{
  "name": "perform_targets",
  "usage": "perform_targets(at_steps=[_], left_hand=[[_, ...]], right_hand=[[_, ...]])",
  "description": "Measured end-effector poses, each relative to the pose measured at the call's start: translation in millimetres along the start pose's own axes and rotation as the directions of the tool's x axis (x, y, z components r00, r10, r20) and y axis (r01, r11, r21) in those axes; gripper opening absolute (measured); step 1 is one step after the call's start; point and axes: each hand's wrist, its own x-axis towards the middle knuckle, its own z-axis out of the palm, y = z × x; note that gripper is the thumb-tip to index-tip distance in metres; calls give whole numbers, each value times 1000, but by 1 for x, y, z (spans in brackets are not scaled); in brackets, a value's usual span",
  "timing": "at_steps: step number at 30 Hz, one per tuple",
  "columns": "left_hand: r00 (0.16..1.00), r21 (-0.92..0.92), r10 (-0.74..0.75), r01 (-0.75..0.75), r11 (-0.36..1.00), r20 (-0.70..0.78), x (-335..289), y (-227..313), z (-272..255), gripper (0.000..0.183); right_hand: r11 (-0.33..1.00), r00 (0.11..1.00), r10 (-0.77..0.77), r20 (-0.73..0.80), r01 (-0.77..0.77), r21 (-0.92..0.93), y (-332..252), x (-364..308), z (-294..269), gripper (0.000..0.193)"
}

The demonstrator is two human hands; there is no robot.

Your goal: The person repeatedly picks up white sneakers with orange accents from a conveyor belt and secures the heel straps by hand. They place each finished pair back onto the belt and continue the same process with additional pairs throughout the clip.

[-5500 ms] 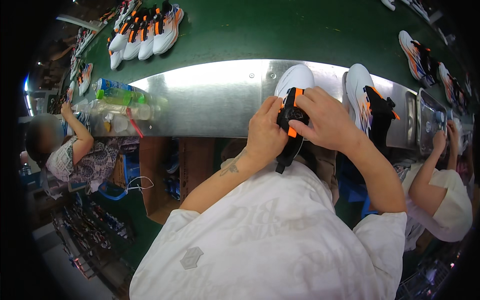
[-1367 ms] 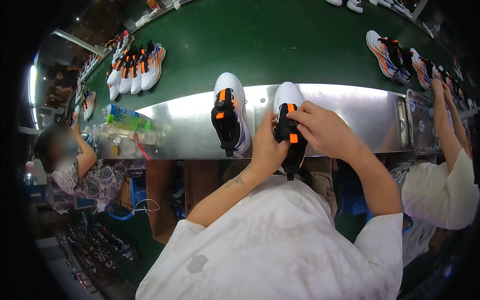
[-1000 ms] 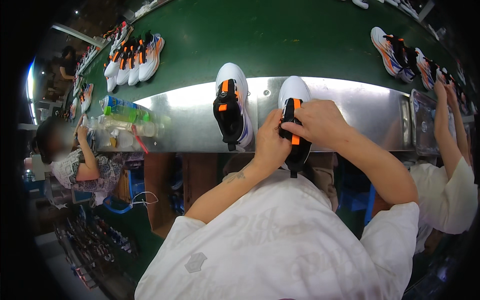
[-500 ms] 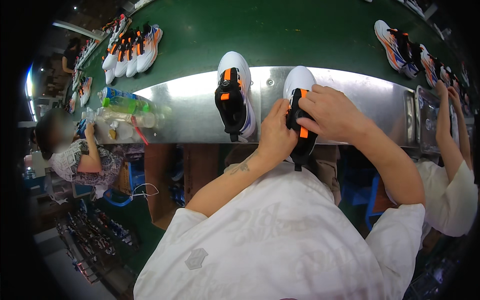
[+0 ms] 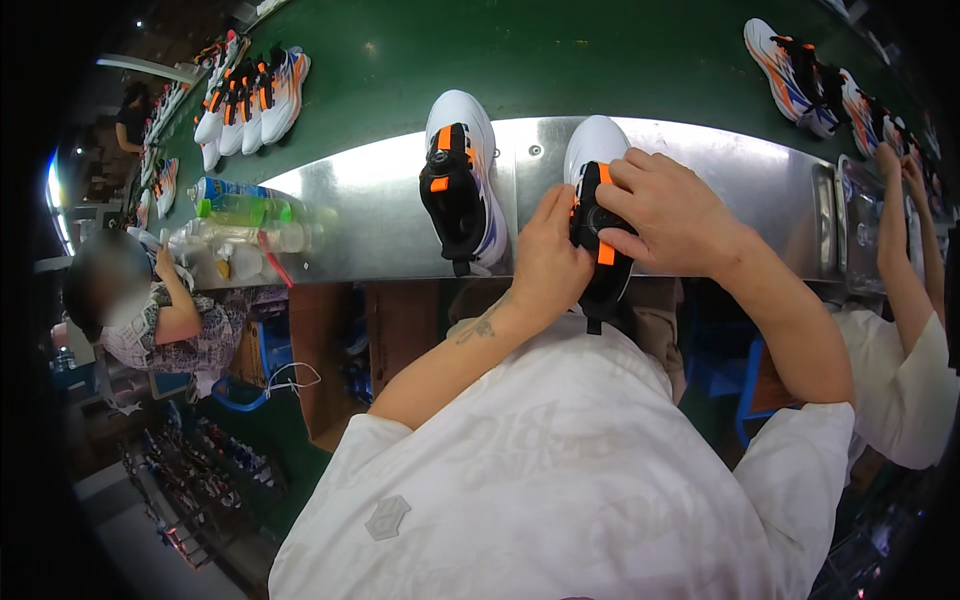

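Note:
A white sneaker [image 5: 595, 142] with a black collar and orange tabs stands on the metal ledge before me, toe pointing away. My left hand [image 5: 548, 258] grips its left side, fingers closed along the upper. From the right, my right hand [image 5: 685, 215] is closed over the top, thumb and fingers around the round black dial [image 5: 600, 220] between the orange tabs. The dial is partly covered by those fingers. Just to the left stands a matching sneaker [image 5: 460, 205], upright and untouched, its own dial showing.
Bottles [image 5: 245, 208] and a red-handled tool [image 5: 272, 258] lie at the ledge's left end. Beyond the ledge, the green surface [image 5: 520, 50] carries sneaker rows [image 5: 250, 100] left and right [image 5: 800, 80]. A person [image 5: 150, 310] sits at left; another person's arms [image 5: 900, 240] reach in at right.
The view has shifted a little, so the ledge and sneakers sit slightly higher. My right fingers have moved slightly at the dial; my left hand keeps its hold on the sneaker.

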Motion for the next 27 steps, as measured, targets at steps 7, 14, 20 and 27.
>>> perform_targets(at_steps=[7,14,20,27], left_hand=[[999,-13,-20,21,1000,45,3,-1,5,52],[999,-6,0,0,1000,53,3,0,5,51],[998,47,-30,28,999,47,5,1,12,48],[1000,84,-3,2,996,17,4,4,17,48]], right_hand=[[1000,1000,9,29,-9,-10,6,-9,-1,43],[995,989,97,111,-95,-25,0,-13,-3,36],[977,976,180,123,-191,93,8,-20,8,41],[938,922,330,203,-345,41,2,-19,4,46]])
